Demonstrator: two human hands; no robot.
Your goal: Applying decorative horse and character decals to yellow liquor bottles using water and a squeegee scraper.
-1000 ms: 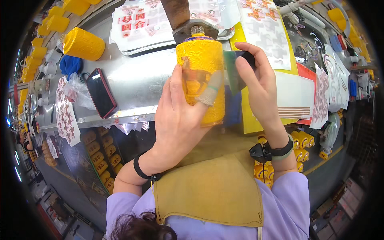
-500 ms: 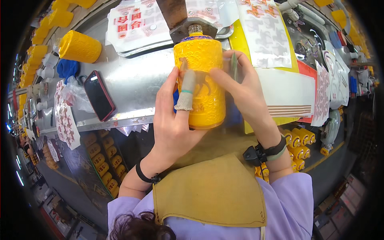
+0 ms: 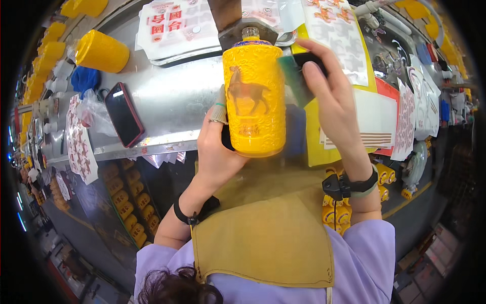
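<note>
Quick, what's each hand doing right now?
Left hand: against the yellow bottle's left side; fingers partly hidden, so its grip cannot be told.
Right hand: closed on a flat green piece.

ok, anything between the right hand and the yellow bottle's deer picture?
Just the flat green tool in the right hand, at the yellow bottle's right side. Nothing visible covers the deer picture; the left hand is at the opposite side.
</note>
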